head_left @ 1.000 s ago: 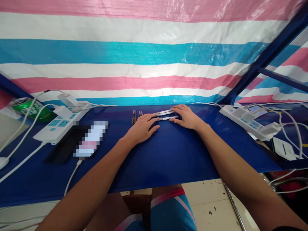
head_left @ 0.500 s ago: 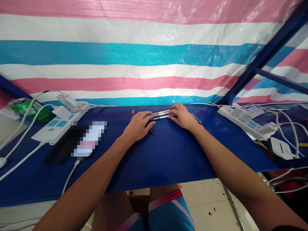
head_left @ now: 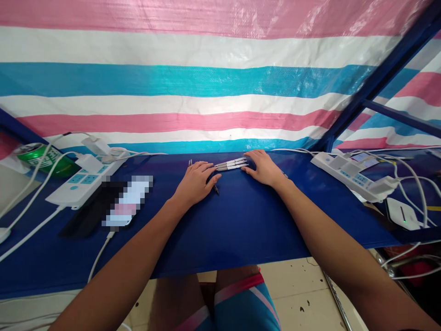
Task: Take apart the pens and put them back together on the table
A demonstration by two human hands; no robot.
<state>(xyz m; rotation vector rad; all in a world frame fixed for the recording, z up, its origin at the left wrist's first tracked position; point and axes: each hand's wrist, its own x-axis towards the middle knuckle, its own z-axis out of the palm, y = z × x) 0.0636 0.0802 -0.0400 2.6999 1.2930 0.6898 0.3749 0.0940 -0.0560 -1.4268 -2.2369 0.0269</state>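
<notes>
Three white pens [head_left: 230, 165] lie side by side near the far edge of the blue table [head_left: 241, 220]. My left hand [head_left: 195, 182] lies flat on the table at their left ends, fingers stretched out over them. My right hand [head_left: 262, 167] rests flat at their right ends, fingers spread and touching the pens. A dark pen tip [head_left: 216, 188] pokes out from under my left hand. Small dark pen parts [head_left: 190, 162] stand just left of my left hand.
A white power strip [head_left: 82, 184] with plugs and cables, a phone [head_left: 117, 207] and a green can [head_left: 37, 156] sit at the left. Another power strip [head_left: 354, 177] with cables and a white device [head_left: 401, 214] lie at the right. A striped tarp hangs behind.
The pens have been pushed together and slightly farther back. My left hand has drawn its fingers in a little; both hands stay at the pens' ends.
</notes>
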